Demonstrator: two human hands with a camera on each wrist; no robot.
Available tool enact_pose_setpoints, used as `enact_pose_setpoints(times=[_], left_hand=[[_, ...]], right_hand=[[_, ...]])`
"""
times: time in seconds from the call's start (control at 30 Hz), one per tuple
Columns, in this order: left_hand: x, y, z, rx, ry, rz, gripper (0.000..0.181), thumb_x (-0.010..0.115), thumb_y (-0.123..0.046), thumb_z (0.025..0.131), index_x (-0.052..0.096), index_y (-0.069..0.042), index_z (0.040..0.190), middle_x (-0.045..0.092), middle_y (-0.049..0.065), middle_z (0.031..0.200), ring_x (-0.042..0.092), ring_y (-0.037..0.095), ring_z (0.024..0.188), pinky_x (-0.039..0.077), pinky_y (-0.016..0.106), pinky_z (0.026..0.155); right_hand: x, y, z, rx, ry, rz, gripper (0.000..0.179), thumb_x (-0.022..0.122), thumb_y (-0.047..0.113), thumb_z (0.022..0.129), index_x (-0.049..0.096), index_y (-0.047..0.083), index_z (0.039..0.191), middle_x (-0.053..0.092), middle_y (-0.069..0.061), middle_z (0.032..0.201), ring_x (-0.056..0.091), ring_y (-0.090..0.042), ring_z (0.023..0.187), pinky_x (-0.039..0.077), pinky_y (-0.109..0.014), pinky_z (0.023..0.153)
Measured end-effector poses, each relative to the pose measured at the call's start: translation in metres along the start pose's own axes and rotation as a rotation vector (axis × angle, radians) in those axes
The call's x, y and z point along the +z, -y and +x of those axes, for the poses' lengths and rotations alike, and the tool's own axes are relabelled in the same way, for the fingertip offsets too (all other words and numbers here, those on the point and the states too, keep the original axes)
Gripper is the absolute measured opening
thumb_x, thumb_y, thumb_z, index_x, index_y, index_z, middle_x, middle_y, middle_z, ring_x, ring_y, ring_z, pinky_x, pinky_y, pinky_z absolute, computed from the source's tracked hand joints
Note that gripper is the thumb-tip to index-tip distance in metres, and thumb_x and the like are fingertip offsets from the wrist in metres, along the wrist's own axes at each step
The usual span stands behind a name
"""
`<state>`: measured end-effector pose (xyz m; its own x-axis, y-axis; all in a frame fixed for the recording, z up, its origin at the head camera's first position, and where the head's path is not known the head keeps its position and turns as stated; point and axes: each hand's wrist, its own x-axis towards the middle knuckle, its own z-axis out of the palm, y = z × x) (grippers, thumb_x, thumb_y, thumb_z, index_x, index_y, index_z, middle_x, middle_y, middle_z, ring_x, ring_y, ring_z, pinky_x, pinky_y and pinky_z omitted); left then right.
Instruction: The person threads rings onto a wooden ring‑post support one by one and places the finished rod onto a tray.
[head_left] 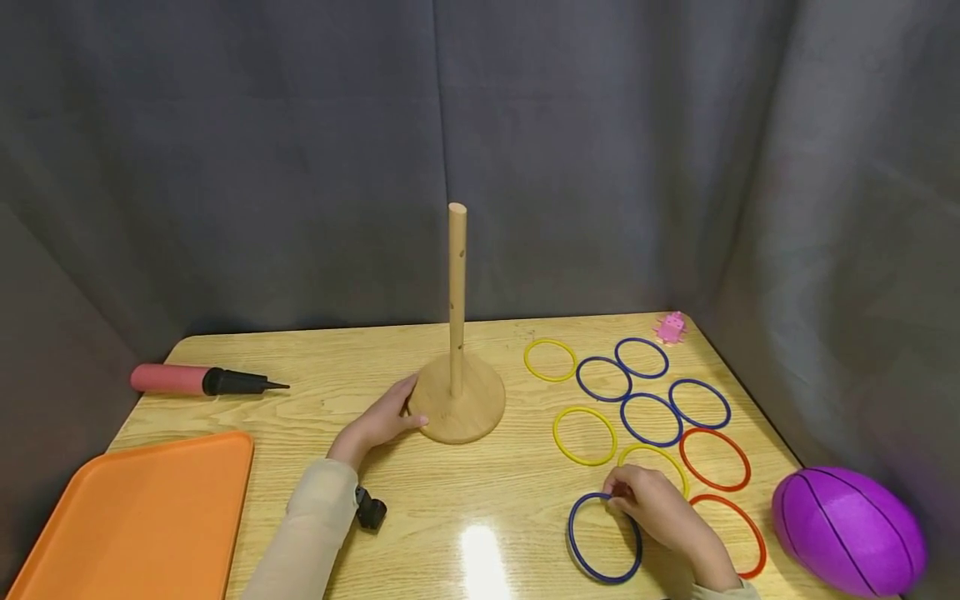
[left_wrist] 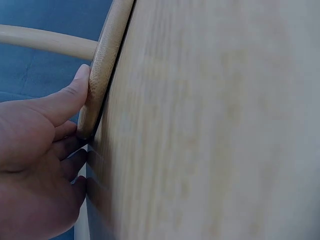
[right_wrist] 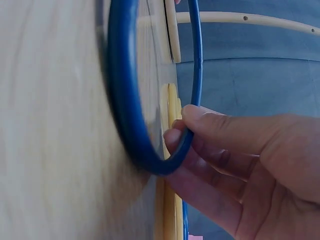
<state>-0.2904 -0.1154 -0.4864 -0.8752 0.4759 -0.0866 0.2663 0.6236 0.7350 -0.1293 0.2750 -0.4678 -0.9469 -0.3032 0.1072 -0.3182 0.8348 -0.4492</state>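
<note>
A wooden peg stand (head_left: 457, 300) with a round base (head_left: 480, 408) stands upright mid-table. My left hand (head_left: 382, 417) holds the base by its left edge. In the left wrist view its thumb (left_wrist: 75, 92) lies on the base's upper face, and the fingers bend at the rim. At the front right, my right hand (head_left: 660, 508) pinches a blue ring (head_left: 573, 542) at its far right part. The right wrist view shows that ring (right_wrist: 122, 75) between thumb and fingers, tilted, its near side close to the tabletop. A yellow ring (head_left: 678, 471) lies partly hidden behind the right hand.
Several blue, yellow and red rings (head_left: 716, 487) lie flat at right. A purple ball (head_left: 851, 529) sits by the right edge, a pink figure (head_left: 671, 327) at the back corner. An orange tray (head_left: 150, 517) and a red-and-black hand pump (head_left: 180, 379) are at left. Grey curtains (head_left: 300, 167) surround the table.
</note>
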Motion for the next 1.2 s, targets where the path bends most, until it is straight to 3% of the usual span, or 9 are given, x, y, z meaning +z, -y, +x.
enact_pose_setpoints(times=[0.33,0.6,0.87,1.07,1.2], left_hand=[[0.009,-0.002,-0.018,-0.021,0.012,-0.02,0.083,0.064,-0.022,0.093,0.014,0.001,0.154,0.014,0.024,0.16,0.013,0.042,0.149,0.017,0.057,0.121],[0.021,-0.014,-0.039,-0.025,-0.002,-0.021,0.082,0.066,-0.02,0.092,0.016,0.004,0.153,0.017,0.026,0.159,0.016,0.042,0.148,0.02,0.058,0.12],[0.03,-0.021,-0.056,-0.023,-0.037,-0.025,0.081,0.067,-0.018,0.091,0.019,0.004,0.153,0.02,0.025,0.158,0.018,0.042,0.148,0.021,0.058,0.119],[0.038,-0.024,-0.069,-0.031,-0.056,-0.033,0.082,0.067,-0.018,0.09,0.019,0.004,0.152,0.02,0.025,0.159,0.017,0.043,0.147,0.02,0.059,0.119],[0.043,-0.027,-0.079,-0.034,-0.07,-0.04,0.084,0.068,-0.019,0.09,0.018,0.005,0.152,0.019,0.026,0.159,0.017,0.044,0.147,0.019,0.061,0.119]], right_hand=[[0.002,-0.001,-0.001,0.043,-0.021,0.032,0.013,0.074,0.004,0.081,0.066,0.014,0.082,0.061,0.009,0.075,0.046,0.004,0.068,0.045,-0.018,0.059],[0.001,-0.001,0.003,0.068,-0.03,0.081,0.011,0.073,0.004,0.083,0.066,0.013,0.083,0.063,0.008,0.078,0.051,0.005,0.071,0.047,-0.017,0.06],[-0.001,0.005,0.009,0.085,-0.076,0.155,0.008,0.071,0.003,0.085,0.066,0.01,0.085,0.065,0.004,0.08,0.056,0.002,0.072,0.047,-0.017,0.059],[-0.005,0.011,0.015,0.105,-0.113,0.258,0.005,0.069,0.002,0.086,0.066,0.004,0.09,0.066,-0.002,0.081,0.057,0.001,0.073,0.053,-0.019,0.053],[-0.013,0.019,0.021,0.121,-0.126,0.315,0.006,0.067,0.002,0.088,0.066,0.003,0.094,0.066,-0.004,0.083,0.058,0.0,0.075,0.058,-0.023,0.056]])
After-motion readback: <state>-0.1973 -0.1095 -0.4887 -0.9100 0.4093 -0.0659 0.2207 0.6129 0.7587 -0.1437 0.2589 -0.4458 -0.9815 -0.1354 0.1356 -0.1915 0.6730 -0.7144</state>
